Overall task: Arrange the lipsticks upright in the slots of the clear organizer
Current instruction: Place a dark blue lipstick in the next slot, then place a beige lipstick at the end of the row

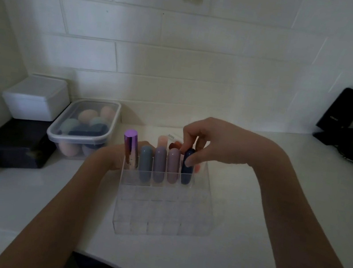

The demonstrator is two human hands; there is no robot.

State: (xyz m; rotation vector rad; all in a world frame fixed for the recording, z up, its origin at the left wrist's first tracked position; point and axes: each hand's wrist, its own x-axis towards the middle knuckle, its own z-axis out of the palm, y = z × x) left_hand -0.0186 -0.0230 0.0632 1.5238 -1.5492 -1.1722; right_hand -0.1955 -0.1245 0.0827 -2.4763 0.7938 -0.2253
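Right hand (202, 142) pinches navy lipstick (186, 169) (upright, slotted).

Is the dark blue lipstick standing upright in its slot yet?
Upright: the dark blue lipstick stands in the clear organizer, with the right hand pinching its top.

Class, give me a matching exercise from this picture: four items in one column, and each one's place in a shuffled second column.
Items:
1. navy lipstick
2. metallic purple lipstick
3. sponge tub
4. black stand

Places:
A. leftmost in the organizer row
B. far right, against the wall
C. under the right hand's grip
D. left of the organizer

Pairs: 1-C, 2-A, 3-D, 4-B
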